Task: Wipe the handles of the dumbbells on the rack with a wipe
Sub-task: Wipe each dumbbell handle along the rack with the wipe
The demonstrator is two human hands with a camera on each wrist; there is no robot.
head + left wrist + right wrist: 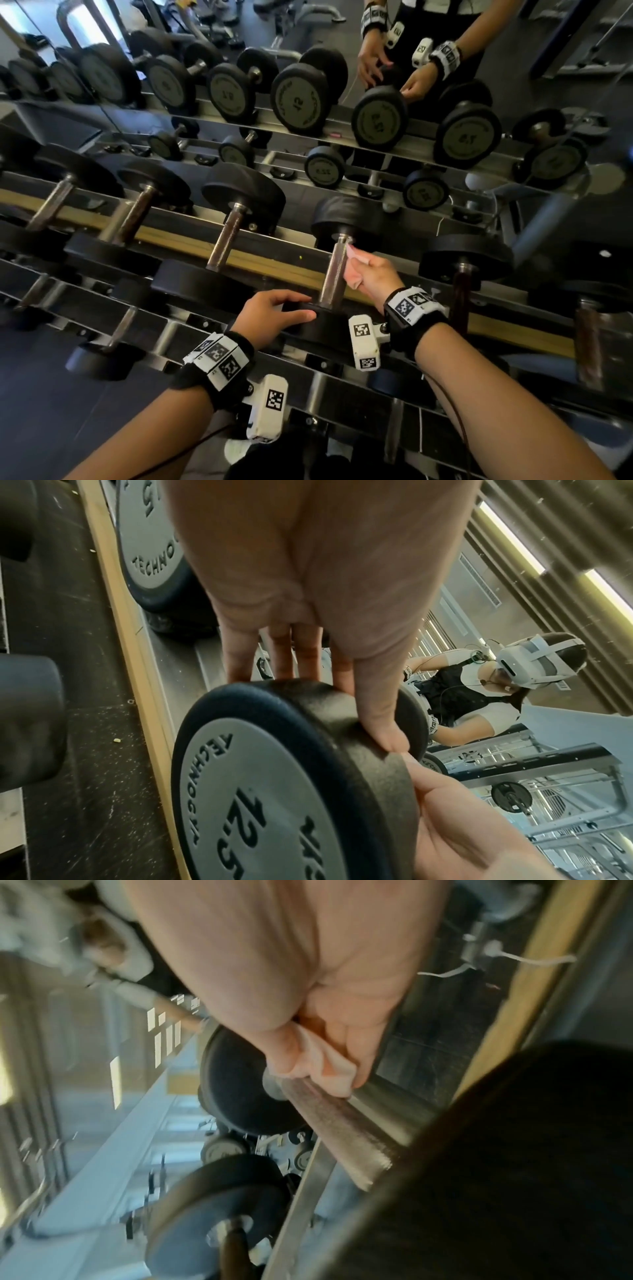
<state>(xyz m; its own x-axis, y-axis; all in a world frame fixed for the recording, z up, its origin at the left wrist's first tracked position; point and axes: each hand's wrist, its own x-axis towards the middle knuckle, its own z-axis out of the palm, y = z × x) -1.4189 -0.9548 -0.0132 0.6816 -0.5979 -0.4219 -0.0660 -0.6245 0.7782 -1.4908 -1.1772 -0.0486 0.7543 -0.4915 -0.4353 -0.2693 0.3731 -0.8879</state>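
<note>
Wiping of one dumbbell handle on the rack, steadied from the near end.

Left hand (274,317) curls over the near weight head (274,791) of the 12.5 dumbbell, bracing what is likely a heavy, rigid load; just right of it the knurled steel handle (334,274) lies across the rack (191,240); right hand (375,274) pinches the soft, limp pink wipe (354,267) against the handle's far end.

Right hand (342,1001) grips pink wipe (315,1066) against dumbbell handle (342,1123).
</note>
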